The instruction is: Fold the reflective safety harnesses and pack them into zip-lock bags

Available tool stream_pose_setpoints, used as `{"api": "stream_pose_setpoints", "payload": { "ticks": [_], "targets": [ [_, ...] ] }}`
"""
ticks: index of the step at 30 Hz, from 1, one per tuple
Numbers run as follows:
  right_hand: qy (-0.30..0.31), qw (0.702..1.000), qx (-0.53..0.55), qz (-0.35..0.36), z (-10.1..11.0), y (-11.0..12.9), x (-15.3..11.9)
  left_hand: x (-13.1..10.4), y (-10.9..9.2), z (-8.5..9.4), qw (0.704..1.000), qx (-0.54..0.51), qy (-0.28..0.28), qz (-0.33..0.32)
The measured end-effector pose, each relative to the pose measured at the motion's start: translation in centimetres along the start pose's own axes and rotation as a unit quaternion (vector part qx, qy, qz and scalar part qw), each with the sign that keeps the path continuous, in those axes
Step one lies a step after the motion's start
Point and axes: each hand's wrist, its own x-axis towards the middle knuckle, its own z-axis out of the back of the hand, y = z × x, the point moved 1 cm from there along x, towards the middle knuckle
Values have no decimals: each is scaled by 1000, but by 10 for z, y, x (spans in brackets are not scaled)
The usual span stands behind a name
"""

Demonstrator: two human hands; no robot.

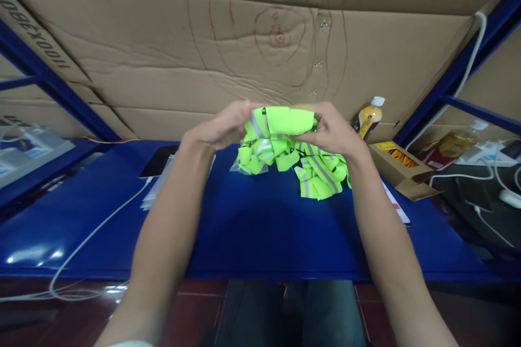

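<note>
My left hand and my right hand hold a folded neon yellow-green reflective strap between them, raised above the blue table. Each hand is closed around one end of it. The strap has grey reflective strips and small dark parts. Below and behind it lies a bunch of the same neon webbing, partly over a clear plastic bag. To the right, under my right hand, rests another crumpled pile of neon straps with grey strips. My fingertips are partly hidden by the folds.
Clear plastic bags and a dark phone on a white cable lie left. On the right stand a yellow drink bottle, an open cardboard box and another bottle. A cardboard wall rises behind.
</note>
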Motion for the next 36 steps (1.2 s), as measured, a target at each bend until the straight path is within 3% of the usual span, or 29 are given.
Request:
{"api": "stream_pose_setpoints", "payload": {
  "ticks": [2,4,9,12,14,20,25,30,33,35,36],
  "targets": [
    [-22,999,-38,16,-1,3,0,2,4,0,992,-105,18,68],
    [-45,995,-85,35,-4,6,1,3,4,-1,984,-143,18,105],
    [-39,983,-154,94,-8,5,2,1,0,4,989,-112,-8,99],
    [18,986,-113,117,-2,-3,1,-2,-1,8,990,-86,-50,100],
    [45,991,-59,111,4,-9,0,-2,-2,7,994,-63,-55,76],
    [10,1000,4,17,7,-27,-1,3,-10,-2,987,110,-57,-100],
    [-43,998,38,-34,-1,-21,-6,-2,-15,-12,963,205,-82,-154],
    [-44,989,117,-79,-13,-6,-34,-25,-3,-43,950,237,-128,-157],
    [-57,983,139,-102,-27,-9,-58,-44,19,-70,969,166,-154,-98],
    [-98,986,107,-77,-39,-18,-72,-52,36,-87,991,4,-133,-23],
    [-116,988,86,-50,-45,-23,-78,-55,43,-93,987,-95,-126,22]
  ]
}}
